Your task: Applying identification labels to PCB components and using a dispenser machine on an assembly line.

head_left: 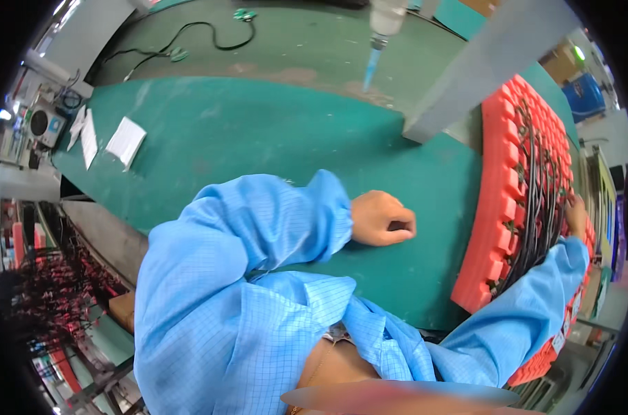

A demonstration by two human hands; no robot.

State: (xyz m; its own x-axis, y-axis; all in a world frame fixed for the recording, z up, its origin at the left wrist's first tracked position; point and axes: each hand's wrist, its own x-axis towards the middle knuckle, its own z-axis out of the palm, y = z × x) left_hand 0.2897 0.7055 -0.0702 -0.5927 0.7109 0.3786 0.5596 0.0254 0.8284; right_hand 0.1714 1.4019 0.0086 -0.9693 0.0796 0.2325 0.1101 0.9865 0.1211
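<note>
My left hand point(383, 218) rests low over the green table mat point(272, 131) near the middle, its fingers curled into a loose fist. A dark hollow shows between thumb and fingers, with nothing visible in it. On the right, my right hand point(575, 216) reaches across to the far side of a red-orange foam tray point(490, 207) with block-like notches along its edges. Black cables point(535, 200) lie lengthwise in this tray. My right fingers are bent together at the cables' outer ends; what they pinch is too small to make out.
A grey post point(487, 66) rises beside the tray's far end. Folded white paper point(126, 142) lies at the far left, near a box-shaped device point(45, 124). A blue-tipped tool point(373, 59) hangs above the far edge. Racks of dark cables point(58, 290) stand lower left.
</note>
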